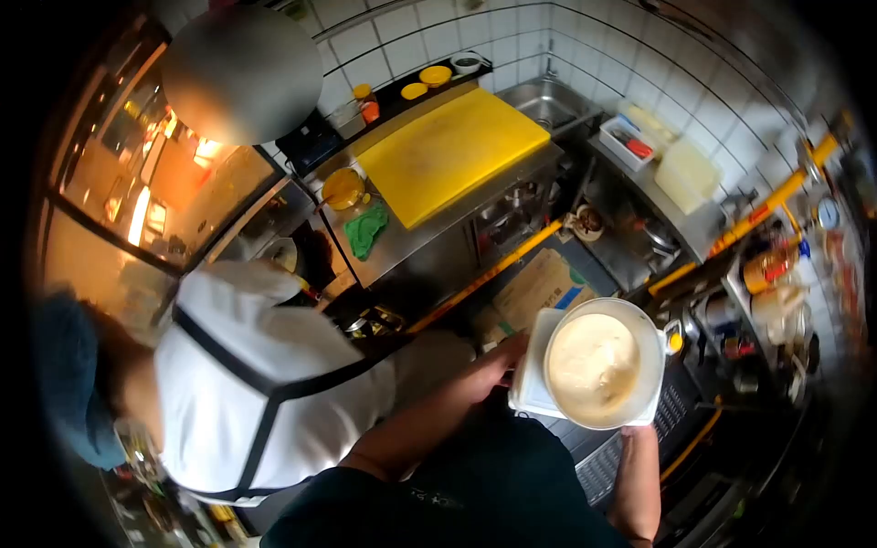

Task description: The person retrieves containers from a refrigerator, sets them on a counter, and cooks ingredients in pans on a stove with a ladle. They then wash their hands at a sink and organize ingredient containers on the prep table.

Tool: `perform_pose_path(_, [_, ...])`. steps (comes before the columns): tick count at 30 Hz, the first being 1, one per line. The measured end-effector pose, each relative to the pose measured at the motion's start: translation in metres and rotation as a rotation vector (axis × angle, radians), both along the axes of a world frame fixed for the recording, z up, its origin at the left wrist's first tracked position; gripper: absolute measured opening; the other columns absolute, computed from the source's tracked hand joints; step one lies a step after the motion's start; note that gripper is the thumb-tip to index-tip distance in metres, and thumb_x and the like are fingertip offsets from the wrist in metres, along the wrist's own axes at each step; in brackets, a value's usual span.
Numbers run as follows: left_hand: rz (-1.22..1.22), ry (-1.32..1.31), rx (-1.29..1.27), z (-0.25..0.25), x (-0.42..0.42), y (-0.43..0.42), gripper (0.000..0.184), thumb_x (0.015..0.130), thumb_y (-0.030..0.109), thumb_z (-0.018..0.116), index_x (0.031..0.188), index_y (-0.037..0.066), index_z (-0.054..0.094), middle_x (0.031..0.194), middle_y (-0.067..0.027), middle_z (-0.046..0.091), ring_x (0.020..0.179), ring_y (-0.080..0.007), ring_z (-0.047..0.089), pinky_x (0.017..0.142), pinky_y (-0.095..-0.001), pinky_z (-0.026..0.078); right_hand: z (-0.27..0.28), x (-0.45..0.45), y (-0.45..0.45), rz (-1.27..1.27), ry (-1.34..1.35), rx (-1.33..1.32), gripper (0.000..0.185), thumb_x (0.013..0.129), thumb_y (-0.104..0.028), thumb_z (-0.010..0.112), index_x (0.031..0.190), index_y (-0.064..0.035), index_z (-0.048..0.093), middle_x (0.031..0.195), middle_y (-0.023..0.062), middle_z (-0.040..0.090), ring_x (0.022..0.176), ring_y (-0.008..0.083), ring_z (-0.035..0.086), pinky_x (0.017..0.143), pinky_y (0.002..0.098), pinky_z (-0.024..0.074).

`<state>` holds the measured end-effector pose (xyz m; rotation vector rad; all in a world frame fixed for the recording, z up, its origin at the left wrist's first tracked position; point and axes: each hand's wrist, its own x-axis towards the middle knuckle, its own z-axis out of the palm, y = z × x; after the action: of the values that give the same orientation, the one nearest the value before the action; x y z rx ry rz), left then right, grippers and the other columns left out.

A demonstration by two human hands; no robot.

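A round, whitish plastic tub (650, 402) holds a creamy beige mixture (594, 361) with a lumpy surface. It rests on a white rectangular container (525, 395), which shows only at its edges. My left hand (498, 363) grips the left edge of the rectangular container, its fingertips partly hidden. From below, near the front right corner, my right hand (637, 433) supports the stack, and its fingers are mostly covered. Both containers are held in front of my body, above the floor.
A co-worker in a white top (247, 374) stands close on my left. Ahead is a counter with a yellow cutting board (457, 151), a green cloth (366, 230) and a sink (548, 108). Flattened cardboard (539, 288) lies on the floor. Shelves with bottles (767, 269) stand at right.
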<state>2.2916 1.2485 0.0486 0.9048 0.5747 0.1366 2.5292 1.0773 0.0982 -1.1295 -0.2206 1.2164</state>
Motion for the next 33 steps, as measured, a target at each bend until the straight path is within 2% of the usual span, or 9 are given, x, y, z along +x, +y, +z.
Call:
perform_pose_path(7, [0.249, 0.315, -0.033, 0.001, 0.012, 0.102, 0.08, 0.097, 0.073, 0.039, 0.157, 0.021, 0.032, 0.15, -0.0143, 0.046, 0.134, -0.0314, 0.046, 0.105, -0.0527, 0.041, -0.028, 0.055, 0.155, 0.251, 0.106, 0.015, 0.053, 0.101, -0.031, 0.06, 0.145, -0.0048, 0.047, 0.134, 0.0125, 0.06, 0.115, 0.0242, 0.063, 0.094, 0.0397, 0.0568])
perform_pose_path(15, [0.557, 0.176, -0.027, 0.014, 0.02, 0.196, 0.087, 0.092, 0.078, 0.042, 0.161, 0.028, 0.022, 0.152, -0.0123, 0.045, 0.129, -0.0314, 0.052, 0.106, -0.0543, 0.039, -0.108, 0.114, 0.347, 0.583, 0.558, 0.082, 0.055, 0.102, -0.035, 0.058, 0.145, -0.0029, 0.045, 0.133, 0.015, 0.058, 0.114, 0.0266, 0.063, 0.091, 0.0411, 0.0591])
perform_pose_path(16, [0.593, 0.246, -0.021, 0.03, 0.022, 0.207, 0.091, 0.09, 0.081, 0.041, 0.162, 0.028, 0.02, 0.152, -0.0109, 0.044, 0.127, -0.0321, 0.054, 0.106, -0.0541, 0.039, -0.132, 0.122, 0.374, 0.647, 0.296, 0.182, 0.056, 0.103, -0.037, 0.056, 0.146, -0.0037, 0.043, 0.136, 0.0148, 0.057, 0.117, 0.0259, 0.061, 0.094, 0.0415, 0.0576])
perform_pose_path(19, [0.694, 0.236, -0.032, 0.039, 0.032, 0.239, 0.092, 0.09, 0.081, 0.041, 0.162, 0.028, 0.018, 0.154, -0.0109, 0.042, 0.132, -0.0336, 0.05, 0.106, -0.0542, 0.04, -0.024, 0.094, 0.431, 0.658, 0.048, 0.267, 0.063, 0.099, -0.031, 0.065, 0.151, -0.0082, 0.038, 0.144, 0.0099, 0.05, 0.126, 0.0205, 0.054, 0.1, 0.0384, 0.053])
perform_pose_path(21, [0.735, 0.167, -0.052, -0.011, 0.032, 0.267, 0.088, 0.091, 0.081, 0.04, 0.16, 0.028, 0.026, 0.155, -0.0112, 0.04, 0.139, -0.0327, 0.039, 0.105, -0.059, 0.039, -0.064, 0.116, 0.471, 0.712, 0.176, 0.212, 0.065, 0.099, -0.033, 0.064, 0.153, -0.0095, 0.036, 0.147, 0.0071, 0.048, 0.128, 0.0219, 0.053, 0.103, 0.0401, 0.0507])
perform_pose_path(25, [0.852, 0.09, -0.054, -0.069, 0.043, 0.324, 0.084, 0.093, 0.077, 0.04, 0.159, 0.026, 0.029, 0.156, -0.0111, 0.038, 0.14, -0.03, 0.038, 0.107, -0.06, 0.036, -0.137, 0.153, 0.56, 0.931, -0.342, 0.114, 0.057, 0.104, -0.028, 0.056, 0.151, -0.0027, 0.037, 0.142, 0.0129, 0.053, 0.129, 0.0237, 0.051, 0.107, 0.0376, 0.0435])
perform_pose_path(27, [0.892, 0.088, -0.042, -0.074, 0.048, 0.352, 0.084, 0.093, 0.077, 0.04, 0.159, 0.025, 0.03, 0.156, -0.0106, 0.038, 0.14, -0.0295, 0.038, 0.107, -0.0598, 0.036, -0.105, 0.148, 0.599, 0.949, 0.025, 0.022, 0.056, 0.104, -0.028, 0.056, 0.15, -0.0021, 0.039, 0.141, 0.0129, 0.053, 0.129, 0.0241, 0.051, 0.107, 0.0381, 0.0436])
perform_pose_path(31, [0.935, 0.117, -0.031, -0.064, 0.069, 0.407, 0.091, 0.09, 0.081, 0.041, 0.157, 0.02, 0.034, 0.158, -0.0103, 0.036, 0.142, -0.0303, 0.037, 0.109, -0.0597, 0.034, -0.094, 0.168, 0.684, 1.184, -0.885, 0.258, 0.047, 0.103, -0.024, 0.057, 0.145, -0.0049, 0.048, 0.139, 0.0123, 0.056, 0.127, 0.0192, 0.052, 0.107, 0.0372, 0.045])
perform_pose_path(33, [0.986, 0.114, -0.024, -0.047, 0.085, 0.433, 0.092, 0.09, 0.083, 0.038, 0.155, 0.018, 0.037, 0.153, -0.0138, 0.042, 0.14, -0.0328, 0.038, 0.109, -0.0597, 0.034, -0.076, 0.168, 0.712, 1.166, -0.734, 0.272, 0.05, 0.103, -0.025, 0.054, 0.146, -0.0025, 0.044, 0.139, 0.0118, 0.055, 0.125, 0.0236, 0.053, 0.105, 0.0373, 0.0448])
